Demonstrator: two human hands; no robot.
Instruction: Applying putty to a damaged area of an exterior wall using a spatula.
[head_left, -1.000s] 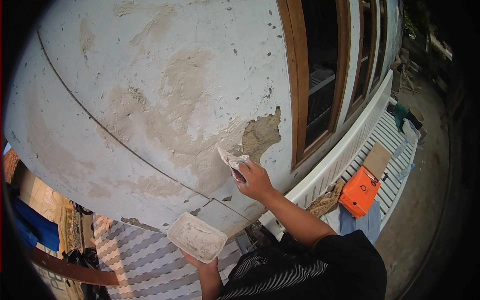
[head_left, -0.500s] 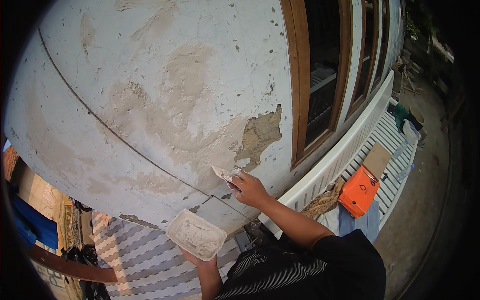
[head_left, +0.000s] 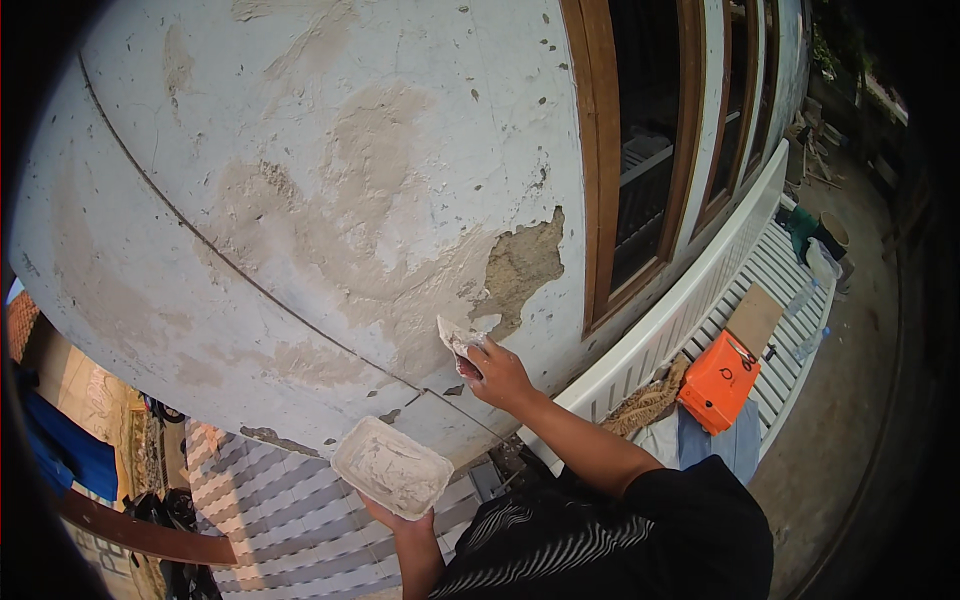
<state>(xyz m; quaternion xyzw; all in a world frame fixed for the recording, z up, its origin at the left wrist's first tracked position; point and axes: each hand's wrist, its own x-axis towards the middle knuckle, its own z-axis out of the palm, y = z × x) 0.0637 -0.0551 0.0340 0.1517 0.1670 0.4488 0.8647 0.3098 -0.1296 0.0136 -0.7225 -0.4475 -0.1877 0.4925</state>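
Observation:
My right hand (head_left: 497, 376) grips a putty knife (head_left: 458, 336) smeared with pale paste, its blade against or very close to the wall (head_left: 480, 120). Just above and right of the blade lies a bare patch (head_left: 525, 265) where the paint has flaked off to rough grey-brown render. Beige filler (head_left: 370, 160) covers broad uneven areas to the left of that patch. Below, my left hand (head_left: 400, 515) supports a white rectangular tub (head_left: 350, 455) from underneath, most of its fingers hidden. Wet filler (head_left: 395, 470) coats the inside of the tub.
A brown wooden window frame (head_left: 598, 180) stands right of the patch. Below it runs a white slatted bench (head_left: 690, 320) bearing an orange box (head_left: 720, 382), a brown board (head_left: 754, 320) and cloths. A thin dark cable (head_left: 235, 265) crosses the wall diagonally. Patterned tiles (head_left: 290, 510) lie lower left.
My right hand and the putty knife have shifted slightly right, and the blade is turned more toward the bare patch. The tub in my left hand has barely moved.

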